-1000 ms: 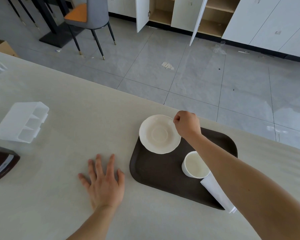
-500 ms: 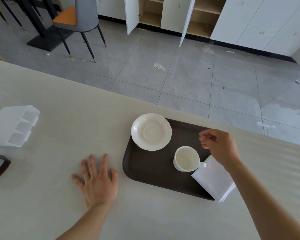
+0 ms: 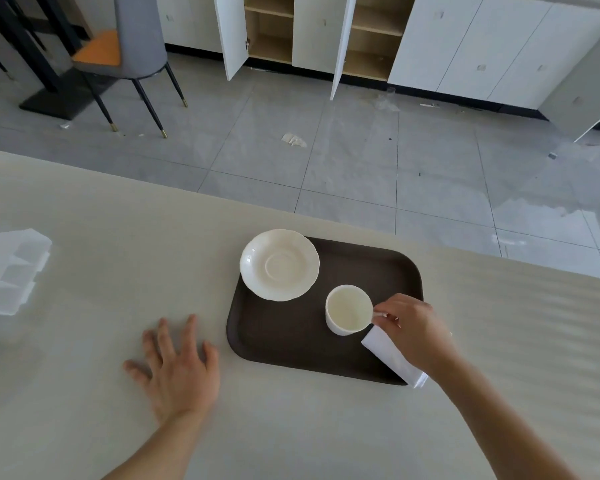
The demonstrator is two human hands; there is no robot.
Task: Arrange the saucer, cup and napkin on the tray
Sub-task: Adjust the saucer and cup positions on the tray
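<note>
Your right hand (image 3: pixel 414 332) has come down from above the tray's far right part to the handle of the white ceramic cup (image 3: pixel 348 309), and its fingertips (image 3: pixel 381 311) are now pinched together on that handle. You can see the cup standing upright on the dark brown rectangular plastic tray (image 3: pixel 291 344), right of its middle. Beside it, toward the far left corner, the cream scalloped-edge saucer (image 3: pixel 280 264) lies with its rim overhanging the tray's edge. Under your right hand, the folded white napkin (image 3: pixel 394 358) rests on the near right corner, one end poking past the tray. Your left hand (image 3: pixel 177 367) stays flat on the pale beige tabletop (image 3: pixel 118 278), fingers spread apart, holding nothing, just left of the tray. At the table's left edge sits a translucent white plastic divided organizer (image 3: pixel 11 268).
</note>
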